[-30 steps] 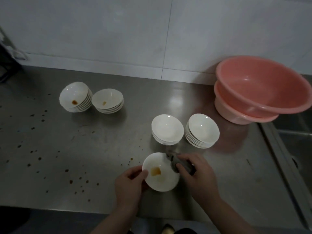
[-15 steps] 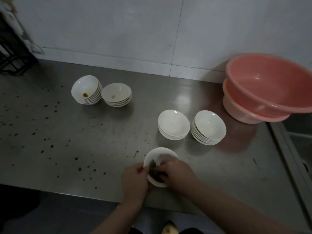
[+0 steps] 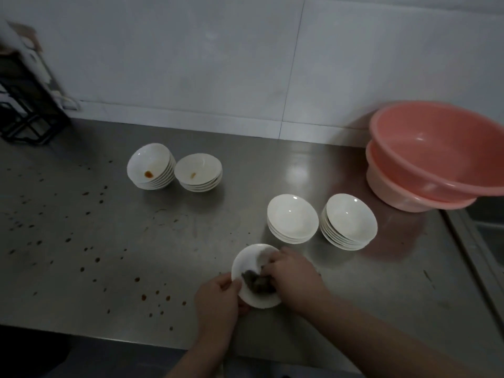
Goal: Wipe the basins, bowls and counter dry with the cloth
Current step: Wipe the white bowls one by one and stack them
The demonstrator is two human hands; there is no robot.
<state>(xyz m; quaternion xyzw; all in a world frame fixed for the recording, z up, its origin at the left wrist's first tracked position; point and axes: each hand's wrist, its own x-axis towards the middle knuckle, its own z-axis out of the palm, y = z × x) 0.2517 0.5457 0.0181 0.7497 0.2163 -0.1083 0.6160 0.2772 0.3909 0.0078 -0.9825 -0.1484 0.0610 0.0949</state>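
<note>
A single white bowl (image 3: 249, 264) sits on the steel counter (image 3: 191, 227) near its front edge. My left hand (image 3: 218, 298) grips the bowl's left rim. My right hand (image 3: 293, 274) holds a dark crumpled cloth (image 3: 256, 283) pressed inside the bowl. Behind them stand two stacks of clean white bowls (image 3: 292, 218) (image 3: 350, 221). Two more stacks with brown stains in the top bowls (image 3: 151, 166) (image 3: 198, 171) sit farther back left. Two nested pink basins (image 3: 436, 154) stand at the back right.
Brown droplets (image 3: 95, 257) speckle the left half of the counter. A black wire rack (image 3: 27, 105) stands at the back left against the tiled wall. A sink edge (image 3: 480, 241) runs along the right side.
My right hand moved the cloth from the bowl's right rim into the bowl, covering the brown stain. The view shifted, so everything sits more to the right.
</note>
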